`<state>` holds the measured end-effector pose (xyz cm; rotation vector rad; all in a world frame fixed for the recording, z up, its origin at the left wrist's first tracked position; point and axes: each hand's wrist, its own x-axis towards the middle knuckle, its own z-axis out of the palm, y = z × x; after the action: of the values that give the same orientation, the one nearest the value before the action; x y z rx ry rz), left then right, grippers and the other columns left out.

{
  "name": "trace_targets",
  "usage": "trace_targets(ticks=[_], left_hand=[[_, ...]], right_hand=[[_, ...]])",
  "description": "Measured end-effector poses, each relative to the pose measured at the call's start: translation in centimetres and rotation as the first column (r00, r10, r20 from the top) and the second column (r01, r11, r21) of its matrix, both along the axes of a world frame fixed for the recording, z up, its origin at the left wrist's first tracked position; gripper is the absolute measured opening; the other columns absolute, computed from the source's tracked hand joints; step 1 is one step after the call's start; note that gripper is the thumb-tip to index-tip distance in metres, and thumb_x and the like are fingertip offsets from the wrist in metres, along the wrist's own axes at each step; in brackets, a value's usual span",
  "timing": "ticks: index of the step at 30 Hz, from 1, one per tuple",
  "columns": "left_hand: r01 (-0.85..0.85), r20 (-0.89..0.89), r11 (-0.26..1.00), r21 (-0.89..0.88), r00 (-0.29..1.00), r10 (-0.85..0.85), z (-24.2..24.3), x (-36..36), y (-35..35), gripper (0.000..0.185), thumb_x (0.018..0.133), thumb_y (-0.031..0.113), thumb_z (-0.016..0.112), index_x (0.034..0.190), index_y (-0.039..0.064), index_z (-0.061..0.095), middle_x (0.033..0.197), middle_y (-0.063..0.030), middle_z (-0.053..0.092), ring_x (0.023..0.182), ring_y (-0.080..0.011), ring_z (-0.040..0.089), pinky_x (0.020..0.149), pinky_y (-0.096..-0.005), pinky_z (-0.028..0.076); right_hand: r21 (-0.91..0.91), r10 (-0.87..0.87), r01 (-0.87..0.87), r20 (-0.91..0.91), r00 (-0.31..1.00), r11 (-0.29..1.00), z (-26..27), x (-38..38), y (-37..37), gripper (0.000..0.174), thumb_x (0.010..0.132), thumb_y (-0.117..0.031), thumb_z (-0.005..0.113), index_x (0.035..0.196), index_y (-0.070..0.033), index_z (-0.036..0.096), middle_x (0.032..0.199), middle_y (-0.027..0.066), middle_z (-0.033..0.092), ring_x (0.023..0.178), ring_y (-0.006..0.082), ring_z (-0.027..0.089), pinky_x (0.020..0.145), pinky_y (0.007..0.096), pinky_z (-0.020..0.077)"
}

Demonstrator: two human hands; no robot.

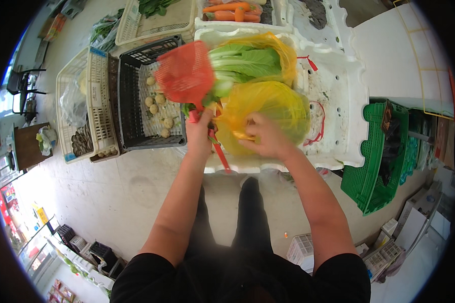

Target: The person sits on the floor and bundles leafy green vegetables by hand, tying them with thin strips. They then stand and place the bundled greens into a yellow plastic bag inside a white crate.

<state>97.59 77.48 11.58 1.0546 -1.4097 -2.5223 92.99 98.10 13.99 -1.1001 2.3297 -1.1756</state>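
Observation:
My left hand (199, 132) grips a red plastic fly swatter (185, 72); its mesh head is blurred, and its handle runs down past the wrist. Some green leaf and a gathered edge of yellow plastic show around those fingers. My right hand (267, 134) has its fingers curled on a yellow plastic bag (276, 110), which has pale green vegetables inside. Just beyond lies a leafy green vegetable with white stalks (246, 62), partly inside another yellow bag (288, 57). Both bags rest in a white foam box (337, 125).
Left of the foam box stands a black plastic crate (153, 142) with several small round pale items. Cream crates (98, 102) sit farther left. Carrots (231, 11) lie in a box at the back. A green crate (375, 159) stands at right, and red ties (318, 128) lie in the foam box.

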Motion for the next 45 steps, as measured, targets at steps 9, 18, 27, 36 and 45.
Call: trace_targets(ticks=[9, 18, 27, 36, 45], left_hand=[[-0.148, 0.035, 0.961, 0.234, 0.989, 0.144, -2.9, 0.7, -4.4, 0.016, 0.093, 0.013, 0.060, 0.108, 0.008, 0.057, 0.086, -0.0026, 0.062, 0.064, -0.0105, 0.056, 0.050, -0.0249, 0.044], [-0.184, 0.066, 0.912, -0.367, 0.973, 0.223, -2.3, 3.9, 1.2, 0.043, 0.089, 0.006, 0.062, 0.126, 0.008, 0.042, 0.109, -0.0063, 0.059, 0.074, -0.0140, 0.061, 0.049, -0.0253, 0.047], [0.260, 0.068, 0.931, -0.257, 0.966, -0.251, -3.2, 0.9, 7.6, 0.046, 0.081, -0.002, 0.062, 0.121, 0.009, 0.041, 0.094, -0.0071, 0.057, 0.059, -0.0133, 0.056, 0.044, -0.0276, 0.046], [0.003, -0.012, 0.942, -0.336, 1.000, -0.008, 2.3, 2.0, 1.8, 0.028, 0.083, -0.003, 0.057, 0.111, 0.005, 0.054, 0.087, -0.0030, 0.060, 0.059, -0.0083, 0.052, 0.044, -0.0228, 0.041], [-0.139, 0.050, 0.966, -0.219, 0.987, 0.154, -2.7, 5.8, -2.5, 0.028, 0.081, -0.005, 0.060, 0.106, 0.005, 0.055, 0.084, -0.0033, 0.060, 0.055, -0.0113, 0.052, 0.047, -0.0248, 0.042]], right_hand=[[0.126, -0.523, 0.512, 0.324, 0.788, 0.850, 0.4, -0.9, 0.3, 0.045, 0.084, -0.015, 0.069, 0.125, -0.007, 0.053, 0.117, 0.0086, 0.061, 0.102, 0.0257, 0.060, 0.091, 0.0344, 0.0472], [0.098, -0.475, 0.464, 0.172, 0.863, 0.880, -5.4, -0.9, -1.2, 0.029, 0.075, -0.009, 0.073, 0.102, -0.006, 0.061, 0.100, 0.0137, 0.065, 0.093, 0.0336, 0.062, 0.078, 0.0398, 0.0502], [0.049, -0.463, 0.461, 0.123, 0.878, 0.886, -3.4, 0.3, -1.0, 0.026, 0.071, -0.012, 0.074, 0.092, -0.005, 0.059, 0.090, 0.0152, 0.063, 0.086, 0.0373, 0.061, 0.074, 0.0408, 0.0494], [0.298, -0.221, 0.219, -0.028, 0.975, 0.929, 2.8, -4.0, 3.2, 0.026, 0.069, -0.015, 0.072, 0.087, -0.003, 0.057, 0.086, 0.0156, 0.061, 0.082, 0.0364, 0.060, 0.071, 0.0417, 0.0480], [0.011, -0.838, 0.942, 0.461, 0.292, 0.334, -2.8, -0.6, 15.4, 0.015, 0.081, -0.009, 0.062, 0.093, -0.001, 0.058, 0.085, 0.0097, 0.059, 0.080, 0.0217, 0.058, 0.074, 0.0331, 0.0471]])
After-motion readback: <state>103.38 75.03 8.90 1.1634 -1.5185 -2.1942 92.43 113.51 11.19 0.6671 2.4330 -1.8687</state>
